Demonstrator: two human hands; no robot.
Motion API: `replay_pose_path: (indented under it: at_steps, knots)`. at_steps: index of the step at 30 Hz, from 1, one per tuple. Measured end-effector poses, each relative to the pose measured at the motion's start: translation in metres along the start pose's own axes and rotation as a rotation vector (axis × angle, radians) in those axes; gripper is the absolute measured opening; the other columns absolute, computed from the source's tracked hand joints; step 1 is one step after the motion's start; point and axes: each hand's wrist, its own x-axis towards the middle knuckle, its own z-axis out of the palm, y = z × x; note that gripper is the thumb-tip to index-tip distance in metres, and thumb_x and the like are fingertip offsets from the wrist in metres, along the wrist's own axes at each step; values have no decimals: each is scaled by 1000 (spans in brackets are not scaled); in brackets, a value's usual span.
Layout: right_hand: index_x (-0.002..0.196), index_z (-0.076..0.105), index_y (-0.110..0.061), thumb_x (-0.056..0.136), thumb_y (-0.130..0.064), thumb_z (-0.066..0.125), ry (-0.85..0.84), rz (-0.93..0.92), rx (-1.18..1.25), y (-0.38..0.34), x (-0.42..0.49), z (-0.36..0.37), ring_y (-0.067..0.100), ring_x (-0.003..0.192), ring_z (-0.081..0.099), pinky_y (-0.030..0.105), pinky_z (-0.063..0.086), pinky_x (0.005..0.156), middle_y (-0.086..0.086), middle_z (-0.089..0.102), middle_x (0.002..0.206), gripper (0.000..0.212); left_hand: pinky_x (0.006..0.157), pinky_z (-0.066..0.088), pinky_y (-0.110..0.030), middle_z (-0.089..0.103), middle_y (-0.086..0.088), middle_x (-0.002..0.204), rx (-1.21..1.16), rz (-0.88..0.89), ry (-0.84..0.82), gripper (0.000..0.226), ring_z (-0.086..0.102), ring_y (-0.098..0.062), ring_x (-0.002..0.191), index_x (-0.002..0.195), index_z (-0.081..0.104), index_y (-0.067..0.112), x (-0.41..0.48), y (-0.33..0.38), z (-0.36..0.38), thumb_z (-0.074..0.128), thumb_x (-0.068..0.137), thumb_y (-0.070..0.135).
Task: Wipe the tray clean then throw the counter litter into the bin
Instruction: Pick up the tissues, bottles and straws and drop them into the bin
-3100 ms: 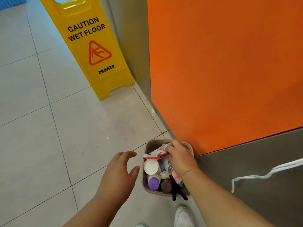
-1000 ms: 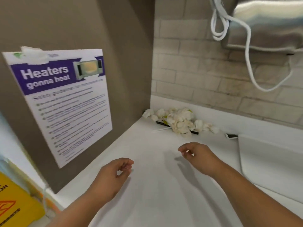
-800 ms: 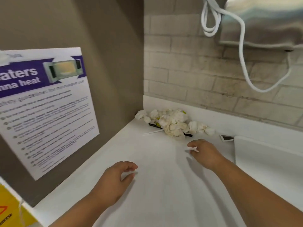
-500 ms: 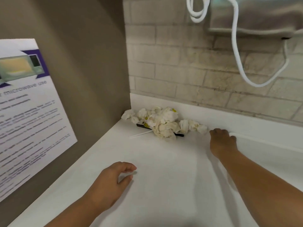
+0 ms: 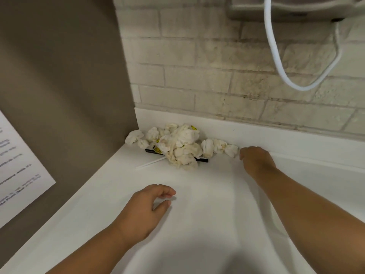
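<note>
A heap of crumpled white tissues (image 5: 181, 147) lies in the back corner of the white counter (image 5: 207, 224). A black stick (image 5: 201, 160) and a thin white straw (image 5: 150, 164) poke out from under the heap. My right hand (image 5: 256, 162) rests knuckles-up at the back edge, just right of the last tissue ball (image 5: 231, 150). Its fingers curl down and hide whatever is beneath them. My left hand (image 5: 146, 210) hovers over the counter, fingers loosely apart and empty. The white tray's rim (image 5: 325, 165) shows at the right. No bin is in view.
A brown side panel with a printed notice (image 5: 17, 175) closes off the left. The brick wall runs along the back. A white cord (image 5: 276, 56) loops down from a steel appliance (image 5: 296, 6) above the tray.
My right hand has reached forward and right to the back edge, covering the small dark packet that lay there. The view has closed in on the corner. My left hand has barely shifted.
</note>
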Motion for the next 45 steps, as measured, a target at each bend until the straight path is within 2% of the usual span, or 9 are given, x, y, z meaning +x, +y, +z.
replay_pose_path:
  at_steps: [6,10,14,17,22,25,32,39,45]
  knots:
    - [70,63,-21,77,1,69,-161,-21,1052,-51,-49,-6,20,70,64,40,57,73,3,65,76,23,82,46,-13,65,11,105,-225,-120,-11,30,60,2,96,107,59,36,27,26,25,62,89,12]
    - [76,64,-16,77,-2,73,-310,-108,1330,-83,-77,-13,11,66,57,19,49,59,5,61,74,16,81,51,-21,63,6,104,-435,-235,-39,46,65,-11,93,123,50,35,42,44,36,66,86,12]
    - [76,66,-24,84,-7,63,-219,-175,1277,-87,-61,-16,2,75,59,13,43,69,-7,67,81,20,58,51,-13,56,-5,78,-450,-296,70,27,57,-12,67,108,64,19,42,43,32,61,87,2]
    - [103,65,-32,89,-27,58,45,-72,755,-72,-15,-8,17,108,53,32,42,94,-3,58,115,16,55,51,-14,53,-5,83,-389,-315,76,30,55,-15,70,105,64,28,34,34,26,54,91,4]
    - [141,20,-49,87,-59,46,-145,-24,309,-52,32,9,30,133,25,50,34,103,-3,22,149,61,68,56,-23,60,3,101,-237,-278,32,37,65,-14,75,87,72,29,24,19,19,43,96,7]
    - [136,33,-42,81,-66,50,-215,-93,192,-56,34,15,31,131,27,49,36,100,-3,29,143,62,79,56,-30,61,5,101,-166,-244,19,38,65,-10,74,85,73,29,20,16,17,45,95,6]
    - [119,56,-29,77,-52,64,-242,-360,310,-67,-12,11,28,111,49,33,40,96,3,49,120,49,87,43,-12,53,15,107,-25,-153,152,21,55,-1,91,106,64,33,22,6,11,58,91,20]
    - [105,58,-36,67,-59,62,-240,-480,568,-94,-91,7,13,99,53,29,47,89,-10,47,106,45,72,34,4,44,21,111,33,-111,196,46,48,8,96,112,51,41,12,16,22,72,72,51]
    - [100,56,-48,74,-30,75,-376,-605,753,-109,-113,-6,-4,101,50,11,41,90,-17,45,110,37,71,36,1,54,17,102,-26,-140,223,23,53,5,93,90,59,36,-2,9,18,75,76,27]
